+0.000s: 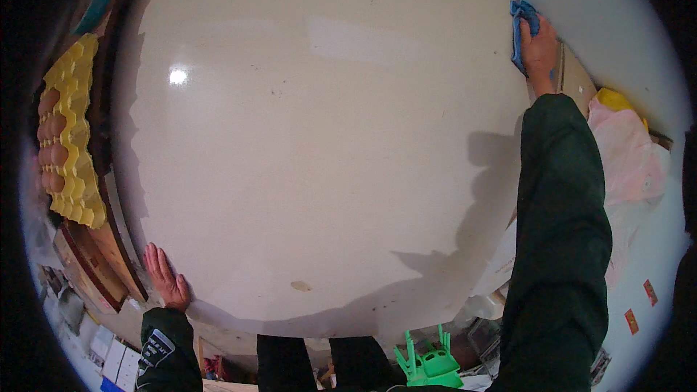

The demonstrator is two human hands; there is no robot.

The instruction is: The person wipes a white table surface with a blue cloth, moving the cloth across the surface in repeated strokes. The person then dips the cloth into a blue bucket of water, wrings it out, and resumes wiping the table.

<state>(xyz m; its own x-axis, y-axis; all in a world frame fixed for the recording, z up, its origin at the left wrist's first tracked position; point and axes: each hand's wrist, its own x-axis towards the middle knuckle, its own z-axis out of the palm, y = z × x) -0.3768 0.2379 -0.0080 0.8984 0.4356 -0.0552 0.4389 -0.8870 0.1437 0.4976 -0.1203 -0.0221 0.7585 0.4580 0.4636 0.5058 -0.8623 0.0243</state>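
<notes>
A large pale, glossy tabletop [326, 163] fills the middle of the view, with small dark specks and a brownish spot near its lower edge. At the upper right, my right hand [539, 51] presses a folded blue cloth [517, 38] at the table's edge, by the wall. My left hand [166, 280] rests flat with fingers extended at the lower left edge of the table and holds nothing. Both arms wear dark green sleeves.
A yellow egg tray [81, 136] with several brown eggs stands on wooden furniture at the left. On the right are a cardboard box [574, 73], a pink plastic bag [626, 152] and a pale wall [615, 27]. A green plastic stool [433, 365] stands below the table's near edge.
</notes>
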